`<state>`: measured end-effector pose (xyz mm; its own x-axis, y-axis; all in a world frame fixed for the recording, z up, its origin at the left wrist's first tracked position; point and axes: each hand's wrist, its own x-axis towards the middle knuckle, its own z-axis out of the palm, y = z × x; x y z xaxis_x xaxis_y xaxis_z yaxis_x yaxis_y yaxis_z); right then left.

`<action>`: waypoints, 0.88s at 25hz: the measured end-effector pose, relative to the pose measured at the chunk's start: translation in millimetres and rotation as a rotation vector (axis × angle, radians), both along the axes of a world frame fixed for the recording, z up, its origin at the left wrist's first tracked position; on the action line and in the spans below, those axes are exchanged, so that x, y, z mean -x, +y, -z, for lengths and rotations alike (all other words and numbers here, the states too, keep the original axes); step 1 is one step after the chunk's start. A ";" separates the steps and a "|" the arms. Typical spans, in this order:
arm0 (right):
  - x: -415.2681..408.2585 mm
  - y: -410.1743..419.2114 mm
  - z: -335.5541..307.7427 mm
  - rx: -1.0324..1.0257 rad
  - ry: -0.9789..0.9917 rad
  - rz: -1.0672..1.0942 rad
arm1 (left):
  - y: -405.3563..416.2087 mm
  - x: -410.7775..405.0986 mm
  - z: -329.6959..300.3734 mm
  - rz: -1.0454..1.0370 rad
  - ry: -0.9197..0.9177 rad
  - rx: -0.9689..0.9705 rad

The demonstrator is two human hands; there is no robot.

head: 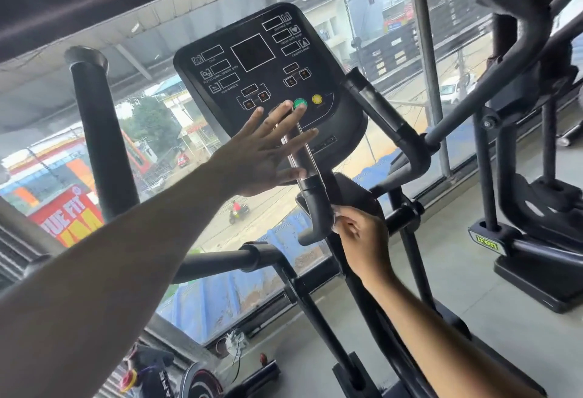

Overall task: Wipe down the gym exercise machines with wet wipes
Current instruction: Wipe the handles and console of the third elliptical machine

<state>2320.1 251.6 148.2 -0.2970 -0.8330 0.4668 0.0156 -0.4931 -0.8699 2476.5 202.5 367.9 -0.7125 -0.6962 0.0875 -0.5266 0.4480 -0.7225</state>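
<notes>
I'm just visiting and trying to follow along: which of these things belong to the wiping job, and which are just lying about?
Part of the job:
- console of the machine
- handlebar below it
- wet wipe, pinched in the right hand
- left hand, fingers spread flat at the console

Just lying about:
- neighbouring machine, untouched
- weight plate on the floor
- street outside the window

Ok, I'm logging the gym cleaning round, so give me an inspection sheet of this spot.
Surface: console, dark display, green and yellow buttons.
Job's things: wet wipe, small pale piece against the black handlebar.
Clutter: bits and a weight plate on the floor.
Grippers: left hand open, fingers spread near the console; right hand pinches the wipe.
Cables: thin wires by the window base.
Surroundings: window onto a street; second machine at right.
</notes>
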 end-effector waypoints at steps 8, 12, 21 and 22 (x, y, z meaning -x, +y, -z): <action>-5.2 6.6 5.1 -0.004 -0.201 -0.080 | -6.5 -1.5 2.3 0.022 0.049 -0.034; -4.2 0.3 5.2 -0.111 -0.167 -0.113 | -6.4 -0.5 0.5 0.014 0.061 -0.055; 16.6 9.8 -8.4 -0.098 0.002 -0.121 | -7.5 -0.1 2.2 0.015 0.045 -0.019; 12.6 7.2 -3.0 -0.139 0.063 -0.105 | -7.2 -0.9 2.5 0.018 0.050 -0.017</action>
<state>2307.4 258.8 151.2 -0.1785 -0.9157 0.3601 0.0045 -0.3667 -0.9303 2477.4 195.3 365.4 -0.7201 -0.6848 0.1118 -0.5533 0.4696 -0.6880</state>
